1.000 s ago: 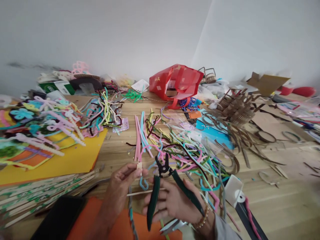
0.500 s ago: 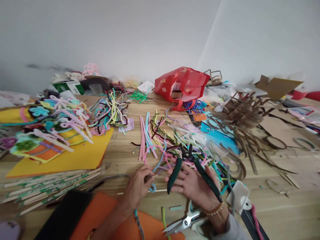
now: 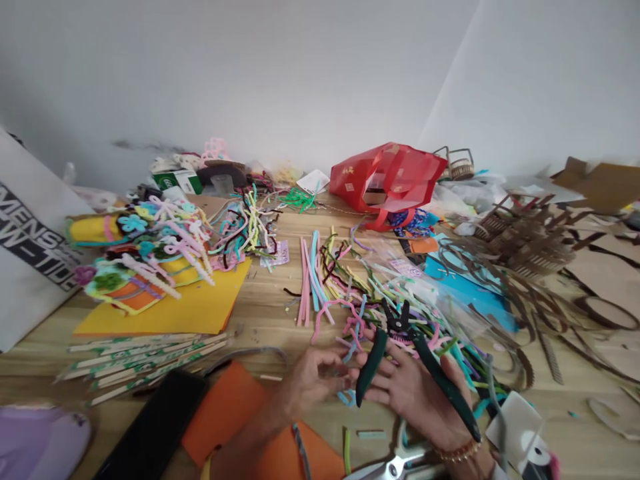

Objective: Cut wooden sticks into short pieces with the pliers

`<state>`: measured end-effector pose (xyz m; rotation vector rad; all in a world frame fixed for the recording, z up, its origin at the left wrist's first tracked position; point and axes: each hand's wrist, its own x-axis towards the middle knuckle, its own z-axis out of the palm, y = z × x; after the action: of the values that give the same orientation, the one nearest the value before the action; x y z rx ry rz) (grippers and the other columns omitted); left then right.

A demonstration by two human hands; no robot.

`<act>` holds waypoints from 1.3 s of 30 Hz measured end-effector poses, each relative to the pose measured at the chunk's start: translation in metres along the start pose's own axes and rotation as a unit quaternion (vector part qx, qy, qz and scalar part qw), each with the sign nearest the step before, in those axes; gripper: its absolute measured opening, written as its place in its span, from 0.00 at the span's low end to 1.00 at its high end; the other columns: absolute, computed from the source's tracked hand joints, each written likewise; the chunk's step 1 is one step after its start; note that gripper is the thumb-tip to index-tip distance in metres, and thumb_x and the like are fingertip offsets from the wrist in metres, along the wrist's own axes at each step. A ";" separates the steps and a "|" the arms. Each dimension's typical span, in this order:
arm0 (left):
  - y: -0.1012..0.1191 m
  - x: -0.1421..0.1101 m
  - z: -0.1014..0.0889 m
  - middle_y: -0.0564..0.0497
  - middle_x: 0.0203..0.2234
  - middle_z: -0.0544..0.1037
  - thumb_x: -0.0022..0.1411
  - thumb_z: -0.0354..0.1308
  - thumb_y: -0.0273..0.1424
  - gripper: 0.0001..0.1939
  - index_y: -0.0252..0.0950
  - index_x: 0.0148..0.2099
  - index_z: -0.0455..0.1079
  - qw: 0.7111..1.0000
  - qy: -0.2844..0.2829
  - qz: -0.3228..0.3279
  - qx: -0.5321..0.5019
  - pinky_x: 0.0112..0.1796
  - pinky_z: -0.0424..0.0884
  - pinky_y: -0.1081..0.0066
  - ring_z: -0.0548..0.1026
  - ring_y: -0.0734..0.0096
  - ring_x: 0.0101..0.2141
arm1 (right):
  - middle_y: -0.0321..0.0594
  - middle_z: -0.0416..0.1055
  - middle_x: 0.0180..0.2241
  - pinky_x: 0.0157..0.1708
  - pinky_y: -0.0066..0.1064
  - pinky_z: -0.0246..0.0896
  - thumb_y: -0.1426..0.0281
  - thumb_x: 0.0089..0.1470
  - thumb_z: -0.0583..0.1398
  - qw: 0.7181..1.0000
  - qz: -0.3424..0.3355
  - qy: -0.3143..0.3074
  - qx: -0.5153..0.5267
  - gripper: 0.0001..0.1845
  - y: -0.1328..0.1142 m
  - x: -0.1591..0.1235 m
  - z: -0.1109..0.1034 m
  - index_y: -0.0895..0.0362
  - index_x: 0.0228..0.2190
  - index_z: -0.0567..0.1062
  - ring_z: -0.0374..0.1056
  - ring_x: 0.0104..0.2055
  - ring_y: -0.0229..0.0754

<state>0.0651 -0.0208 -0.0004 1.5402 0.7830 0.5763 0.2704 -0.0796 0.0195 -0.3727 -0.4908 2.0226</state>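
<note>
The whole view has shifted so that the counter (image 3: 273,287) sits further right in it, and a large white printed bag (image 3: 30,253) has come in at the left edge, while the red bag (image 3: 393,177) lies on its side at the back as before. The loose pile of fuzzy stems (image 3: 383,287) and the yellow sheet (image 3: 200,310) look undisturbed. Nearer, the left hand (image 3: 310,380) has altered most: a second ago it pinched short pale pieces upright, and now its fingers are loosely curled beside the other hand, nothing visible between them, though I cannot tell whether something small is hidden there. The right hand (image 3: 415,393) is palm up with fingers extended, holding the green-handled pliers (image 3: 399,322) as it did, the handles splayed and the jaws apart over the near side of the pile. My reading is that the pliers are kept ready but grip nothing, so the work is between cuts. The scissors (image 3: 395,467) lie below the right hand, and a pale stick (image 3: 271,378) lies left of the left hand.
</note>
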 end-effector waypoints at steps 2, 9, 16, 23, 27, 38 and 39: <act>0.002 -0.005 -0.008 0.44 0.48 0.76 0.50 0.65 0.38 0.10 0.36 0.27 0.75 0.999 0.020 -0.006 -0.035 0.49 0.66 0.63 0.72 0.56 0.49 | 0.57 0.70 0.51 0.55 0.56 0.47 0.44 0.42 0.60 1.000 0.008 -0.001 -0.002 0.43 0.001 0.000 0.000 0.58 0.54 0.66 0.64 0.55 0.65; 0.001 -0.011 -0.022 0.47 0.30 0.76 0.49 0.64 0.35 0.08 0.34 0.28 0.75 0.993 0.115 -0.015 -0.008 0.38 0.68 0.68 0.74 0.65 0.33 | 0.57 0.69 0.53 0.58 0.58 0.40 0.43 0.41 0.60 1.000 0.019 0.002 0.006 0.46 0.002 0.000 -0.003 0.56 0.56 0.64 0.59 0.59 0.65; 0.002 -0.010 -0.026 0.51 0.26 0.74 0.56 0.56 0.25 0.06 0.35 0.30 0.74 0.954 0.165 -0.001 0.250 0.34 0.64 0.71 0.71 0.68 0.30 | 0.58 0.68 0.53 0.59 0.59 0.39 0.42 0.41 0.58 0.999 0.047 0.025 -0.012 0.47 0.007 0.001 -0.009 0.56 0.57 0.62 0.59 0.59 0.65; -0.006 -0.010 -0.021 0.48 0.39 0.75 0.57 0.53 0.21 0.13 0.38 0.43 0.73 0.929 0.097 0.045 0.356 0.45 0.66 0.67 0.72 0.64 0.43 | 0.57 0.70 0.52 0.59 0.58 0.40 0.44 0.47 0.55 0.998 0.060 0.018 -0.019 0.42 0.017 0.007 -0.019 0.58 0.56 0.65 0.61 0.59 0.63; -0.001 -0.019 -0.023 0.48 0.48 0.71 0.57 0.53 0.20 0.19 0.39 0.50 0.69 0.918 0.110 0.067 0.376 0.52 0.63 0.66 0.68 0.65 0.50 | 0.54 0.69 0.53 0.60 0.57 0.40 0.49 0.50 0.56 0.999 0.033 0.011 -0.034 0.37 0.022 0.007 -0.029 0.56 0.56 0.66 0.62 0.58 0.61; 0.006 -0.081 -0.125 0.45 0.30 0.76 0.63 0.47 0.24 0.13 0.36 0.34 0.72 0.752 0.156 -0.095 0.634 0.43 0.64 0.61 0.71 0.57 0.37 | 0.52 0.68 0.55 0.57 0.56 0.47 0.50 0.48 0.58 0.997 0.040 0.019 -0.057 0.37 0.027 0.005 -0.035 0.54 0.57 0.66 0.61 0.59 0.62; 0.005 -0.088 -0.132 0.45 0.30 0.76 0.63 0.47 0.25 0.13 0.36 0.32 0.72 0.738 0.150 -0.109 0.649 0.42 0.63 0.60 0.71 0.57 0.37 | 0.52 0.68 0.55 0.57 0.56 0.48 0.49 0.48 0.58 0.997 0.043 0.019 -0.060 0.37 0.027 0.005 -0.035 0.54 0.56 0.67 0.60 0.59 0.63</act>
<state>-0.0898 -0.0019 0.0279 2.5728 1.8190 -0.0079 0.2633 -0.0802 -0.0245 -0.5122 -0.5825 2.0707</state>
